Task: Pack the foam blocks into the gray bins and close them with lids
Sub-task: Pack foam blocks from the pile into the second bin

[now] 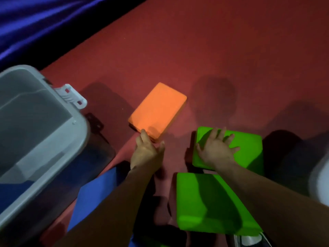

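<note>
Left hand (147, 150) open at the orange block (157, 110), right hand (216, 148) flat on the far green block (249, 152), neither gripping; pinch both by long edges before lifting to the bin (58, 145).

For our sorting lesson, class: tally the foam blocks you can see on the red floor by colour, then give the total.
Orange foam block: 1
Green foam blocks: 2
Blue foam block, partly hidden by the left arm: 1
Total: 4
</note>
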The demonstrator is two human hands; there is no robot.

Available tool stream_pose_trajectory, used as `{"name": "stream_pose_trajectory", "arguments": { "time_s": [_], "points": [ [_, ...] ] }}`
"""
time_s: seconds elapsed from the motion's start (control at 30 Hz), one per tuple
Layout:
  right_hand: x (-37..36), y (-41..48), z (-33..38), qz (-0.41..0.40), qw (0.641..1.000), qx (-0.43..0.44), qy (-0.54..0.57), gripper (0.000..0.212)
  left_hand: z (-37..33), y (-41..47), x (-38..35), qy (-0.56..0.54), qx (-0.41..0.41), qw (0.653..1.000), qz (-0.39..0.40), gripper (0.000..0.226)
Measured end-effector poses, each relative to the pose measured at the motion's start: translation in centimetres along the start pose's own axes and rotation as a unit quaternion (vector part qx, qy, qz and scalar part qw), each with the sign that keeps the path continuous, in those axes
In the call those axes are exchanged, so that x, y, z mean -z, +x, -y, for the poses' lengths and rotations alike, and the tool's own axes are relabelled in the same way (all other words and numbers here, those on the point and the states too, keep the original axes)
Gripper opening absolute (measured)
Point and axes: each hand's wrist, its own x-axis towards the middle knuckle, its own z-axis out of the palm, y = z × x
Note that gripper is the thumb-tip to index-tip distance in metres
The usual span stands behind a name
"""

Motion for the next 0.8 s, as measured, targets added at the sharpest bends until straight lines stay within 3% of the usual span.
{"name": "stream_pose_trajectory", "arguments": {
  "time_s": [0.07,0.2,0.37,0.5,0.63,0.73,0.8],
  "points": [
    [-1.5,0.7,-0.4,0.0,0.999,-0.03,0.02,0.1,0.4,1.4,-1.7,0.001,-0.006,0.999,-0.042,0.064],
    [-4.0,1.0,-0.5,0.006,0.999,-0.028,0.02,0.123,0.8,5.1,-3.7,-0.153,0.17,0.973,0.018,0.096],
    [-4.6,1.4,0.1,-0.003,0.998,-0.053,0.041,0.128,2.0,9.6,-5.6,-0.297,0.234,0.925,0.036,0.126],
    [-4.8,1.5,0.5,-0.006,0.996,-0.067,0.058,0.127,0.9,9.7,-4.6,-0.38,0.241,0.892,0.044,0.088],
    [-3.5,1.6,0.0,0.01,0.996,-0.058,0.065,0.124,1.4,9.1,-4.1,-0.464,0.271,0.84,0.079,0.105],
    [-0.3,1.7,-1.7,0.008,0.991,-0.062,0.117,0.119,0.1,6.8,-2.0,-0.421,0.255,0.869,0.057,0.075],
    [2.6,1.4,-2.8,-0.002,0.983,-0.063,0.172,0.113,-0.3,5.4,-1.0,-0.341,0.233,0.911,0.013,0.095]
  ]
}}
